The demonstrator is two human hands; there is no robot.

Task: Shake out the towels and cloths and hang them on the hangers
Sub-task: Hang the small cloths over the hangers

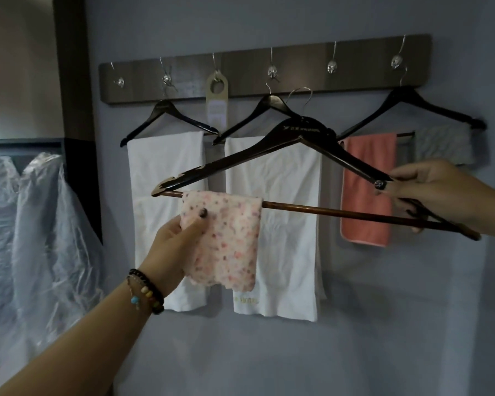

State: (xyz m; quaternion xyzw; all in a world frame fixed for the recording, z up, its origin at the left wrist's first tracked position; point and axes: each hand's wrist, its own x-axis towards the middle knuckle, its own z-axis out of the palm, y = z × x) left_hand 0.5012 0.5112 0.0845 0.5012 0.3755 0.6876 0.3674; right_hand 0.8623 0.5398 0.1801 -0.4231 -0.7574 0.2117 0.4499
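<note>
Currently L hand [175, 238] pinches floral cloth [226, 241] on held hanger [269, 155]; R hand [429, 192] grips its end. Behind: 3 hung hangers, 2 white towels, 1 coral cloth [367, 190].

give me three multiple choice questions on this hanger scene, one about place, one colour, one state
1. Where does the floral cloth hang?
A. on a wall hook
B. over the bar of the held hanger
C. on the rack

2. What colour is the cloth on the rightmost wall hanger, next to the grey one?
A. coral pink
B. green
C. black

3. What is the right hand doing?
A. hanging loose
B. pressing flat on the wall
C. gripping the held hanger's end

Answers: 1 B, the cloth is draped over the bar, with the left hand pinching it. 2 A, it shows coral pink beside the white towels. 3 C, its fingers curl round the hanger's right end.
</note>
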